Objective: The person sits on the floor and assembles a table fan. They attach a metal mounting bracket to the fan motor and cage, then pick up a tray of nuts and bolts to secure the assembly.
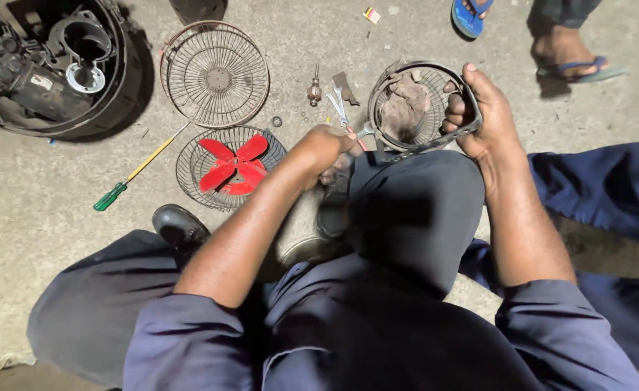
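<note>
Concrete floor (37, 195) fills the view, and at its far left sits a dark round tub (127, 80) packed with grey metal machine parts. Just right of that, a screwdriver with a green handle and yellow shaft (132, 171) lies slantwise, its tip pointing toward a bare round wire fan guard (215, 73). Below that guard rests a second wire guard (189, 168) with a red fan blade (233, 166) lying in it (four paddles, flat). A black shoe (179, 225) shows beneath, beside the person's grey trouser knee. Near the middle, the left hand (328, 147) is curled shut around a small tool with a red grip, though most of the tool is hidden by the fingers. Spanners (339, 106) and a small brass-coloured part (314, 92) lie just above it on the floor. Farther right, the right hand (478, 110) clenches the dark ring rim (435, 69) of a third wire guard, held over the raised knee, with a brown rag (404, 107) seen inside the ring. At top right, another person's feet in blue sandals (583, 70) stand on the floor.
</note>
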